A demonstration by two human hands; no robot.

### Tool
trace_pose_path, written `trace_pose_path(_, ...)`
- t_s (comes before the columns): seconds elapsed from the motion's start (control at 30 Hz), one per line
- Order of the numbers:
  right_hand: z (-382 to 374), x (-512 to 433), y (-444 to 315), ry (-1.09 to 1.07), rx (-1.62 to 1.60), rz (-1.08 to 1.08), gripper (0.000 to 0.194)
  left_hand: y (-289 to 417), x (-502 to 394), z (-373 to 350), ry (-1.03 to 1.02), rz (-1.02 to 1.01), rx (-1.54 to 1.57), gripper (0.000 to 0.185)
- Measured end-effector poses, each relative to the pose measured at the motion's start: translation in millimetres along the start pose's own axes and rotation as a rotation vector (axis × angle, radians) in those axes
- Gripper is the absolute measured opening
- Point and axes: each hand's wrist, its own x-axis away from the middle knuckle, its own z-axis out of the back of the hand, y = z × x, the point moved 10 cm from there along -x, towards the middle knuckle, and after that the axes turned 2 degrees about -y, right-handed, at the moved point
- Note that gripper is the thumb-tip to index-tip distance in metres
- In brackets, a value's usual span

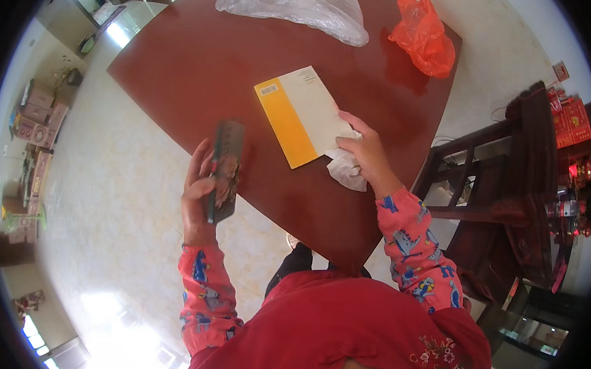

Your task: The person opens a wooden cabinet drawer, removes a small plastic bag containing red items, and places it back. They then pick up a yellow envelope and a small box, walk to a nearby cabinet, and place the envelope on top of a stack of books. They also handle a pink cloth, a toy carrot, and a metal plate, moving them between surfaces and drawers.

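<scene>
My left hand [197, 189] grips what looks like a smartphone in a dark green case [229, 172], slightly blurred, over the table's left edge. A brown pattern covers the face turned up. Crumpled white tissue [347, 170] is held in my right hand [368, 154], beside the lower right edge of a thin paperback book [300, 115]. The book lies flat, with a yellow band on the left and a cream part bearing small print and a barcode. My right fingers overlap its edge; whether they press on it I cannot tell.
A reddish-brown table [182, 85] comes to a corner at my body. At its far side lie a clear plastic bag [297, 9] and a red plastic bag [422, 35]. Dark wooden furniture [493, 176] stands close on the right. Boxes [38, 124] line the left wall.
</scene>
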Motion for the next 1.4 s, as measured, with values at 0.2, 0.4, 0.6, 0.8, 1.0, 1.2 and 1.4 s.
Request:
trace_pose_path(0.2,19.0,28.6,1.3,0.132,-0.031,0.208,0.062,-3.2,37.2,-0.6,-0.107,-0.073,0.444,0.098)
trace_pose_path(0.4,63.2,91.8,-32.7,0.392,0.355,0.443,0.058,-51.2,80.7,21.3,-0.070,0.042,0.444,0.102)
trace_pose_path(0.6,35.3,155.9,-78.6,0.368,1.019,0.896,0.049,-120.4,180.1,103.2,0.083,0.475,-0.221,0.095)
trace_pose_path(0.8,29.2,177.6,-7.9,0.066,1.243,0.781,0.036,-280.2,380.5,241.5,-0.141,1.141,-1.163,0.077)
trace_pose_path(1.0,79.5,244.5,7.1,0.181,0.743,0.684,0.026,-324.9,483.5,188.4,-0.202,1.229,-0.306,0.069)
trace_pose_path(1.2,119.9,321.8,113.0,0.153,0.776,0.452,0.021,-256.4,468.4,79.6,-0.541,1.252,-0.650,0.066)
trace_pose_path(1.4,155.5,408.4,224.7,0.237,0.707,0.194,0.022,-267.2,460.3,77.0,-0.716,1.245,-0.853,0.061)
